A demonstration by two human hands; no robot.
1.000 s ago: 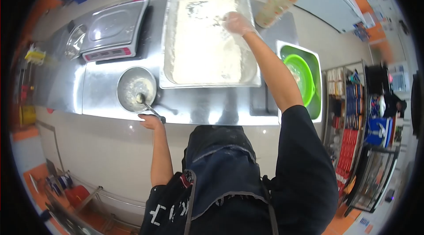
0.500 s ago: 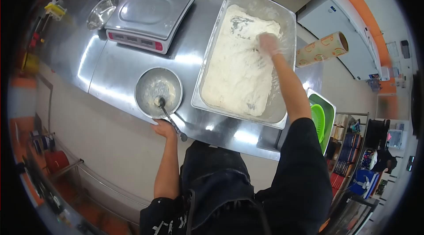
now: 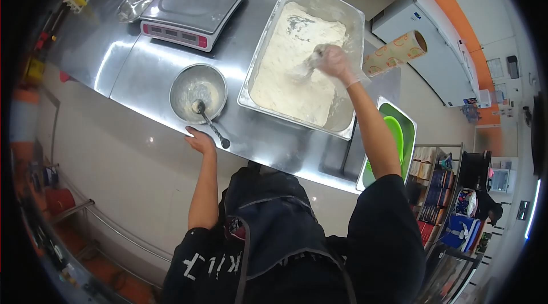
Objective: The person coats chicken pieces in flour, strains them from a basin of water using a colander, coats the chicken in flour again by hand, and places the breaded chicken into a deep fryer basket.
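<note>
A large metal tray holds a pale, floury dough mass with a dark patch showing through near its far end. Over the right half of the dough is my right hand, in a thin clear plastic glove. Its fingers are curled together and slightly smeared by motion; I cannot tell what is in them. At the near table edge rests my left hand, fingers stretched out, just below a metal bowl. The bowl has whitish residue inside, and a dark-handled spoon leans out over its rim.
A scale and a second metal bowl stand on the steel table at the far left. Right of the tray lies a patterned roll. A container with a green basket sits at the right end.
My right hand has lifted and shifted left over the dough, its fingers now curled. My left hand stays by the table edge below the bowl. The whole view has shifted slightly.
</note>
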